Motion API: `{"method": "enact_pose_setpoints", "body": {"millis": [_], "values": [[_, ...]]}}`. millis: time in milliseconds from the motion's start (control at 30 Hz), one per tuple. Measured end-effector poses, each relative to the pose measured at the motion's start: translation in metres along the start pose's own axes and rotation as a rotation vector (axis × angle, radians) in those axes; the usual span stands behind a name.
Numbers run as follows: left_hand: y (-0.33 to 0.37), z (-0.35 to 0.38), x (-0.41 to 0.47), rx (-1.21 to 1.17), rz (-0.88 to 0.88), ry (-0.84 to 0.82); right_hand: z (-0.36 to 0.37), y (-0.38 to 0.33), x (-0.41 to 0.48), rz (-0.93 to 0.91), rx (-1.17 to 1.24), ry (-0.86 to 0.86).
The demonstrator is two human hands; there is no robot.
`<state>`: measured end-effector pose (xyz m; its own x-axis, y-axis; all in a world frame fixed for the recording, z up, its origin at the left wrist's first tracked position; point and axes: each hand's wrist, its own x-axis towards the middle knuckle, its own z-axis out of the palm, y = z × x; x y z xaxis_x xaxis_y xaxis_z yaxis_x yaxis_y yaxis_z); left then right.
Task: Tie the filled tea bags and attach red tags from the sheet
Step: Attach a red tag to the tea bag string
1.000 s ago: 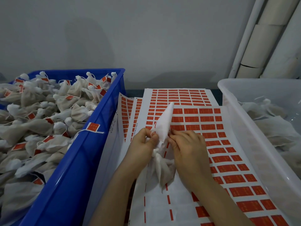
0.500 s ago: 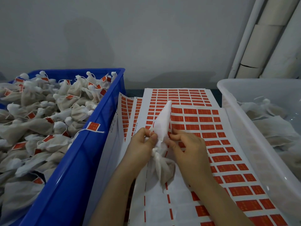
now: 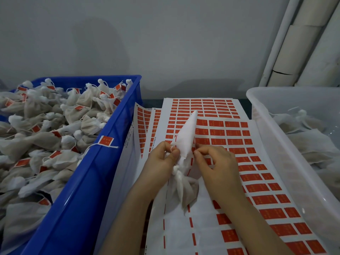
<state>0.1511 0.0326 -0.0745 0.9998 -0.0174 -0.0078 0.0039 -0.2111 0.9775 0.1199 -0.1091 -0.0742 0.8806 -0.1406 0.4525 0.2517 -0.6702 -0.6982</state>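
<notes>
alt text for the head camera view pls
Two hands, left hand and right hand, pinch a white tea bag above a sheet of red tags, between a blue crate of tagged bags and a clear bin.

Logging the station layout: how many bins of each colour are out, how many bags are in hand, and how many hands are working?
Blue bin: 1
Clear bin: 1
Bag in hand: 1
Hands, left hand and right hand: 2
Total: 5

The right hand (image 3: 215, 162) pulls off the tea bag (image 3: 184, 159) toward the right of the frame, fingers pinched, a gap opening beside the bag's twisted top.
</notes>
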Motion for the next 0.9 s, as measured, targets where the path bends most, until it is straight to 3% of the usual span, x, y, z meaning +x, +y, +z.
{"method": "enact_pose_setpoints", "body": {"millis": [367, 733, 900], "values": [[0.002, -0.0006, -0.0012, -0.039, -0.001, 0.002, -0.0031, -0.003, -0.0006, 0.061, 0.07, -0.068], [0.002, -0.0018, 0.0005, -0.014, 0.026, -0.034, -0.0079, -0.0021, 0.0003, -0.112, -0.077, 0.032], [0.0014, -0.002, 0.0021, -0.009, -0.001, 0.01, -0.0046, -0.0026, -0.0011, -0.013, -0.008, 0.048]]}}
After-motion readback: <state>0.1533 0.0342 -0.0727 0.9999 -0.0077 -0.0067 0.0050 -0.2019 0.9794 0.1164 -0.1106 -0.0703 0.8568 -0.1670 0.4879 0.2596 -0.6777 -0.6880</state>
